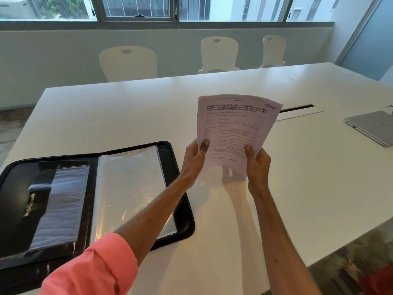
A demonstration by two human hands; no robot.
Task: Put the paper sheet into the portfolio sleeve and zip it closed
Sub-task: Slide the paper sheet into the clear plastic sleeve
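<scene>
A printed paper sheet (234,128), seemingly a thin stack, is held upright above the white table (127,111). My left hand (194,158) grips its lower left edge and my right hand (257,165) grips its lower right corner. To the left lies the black zip portfolio (182,188), spread open flat, with clear plastic sleeves (129,188) on its right half and a pocket on its left half. The paper is apart from the portfolio, to its right.
A closed grey laptop (372,126) lies at the table's right edge. A cable slot (297,108) sits in the tabletop behind the paper. Three white chairs (219,54) stand along the far side under the windows.
</scene>
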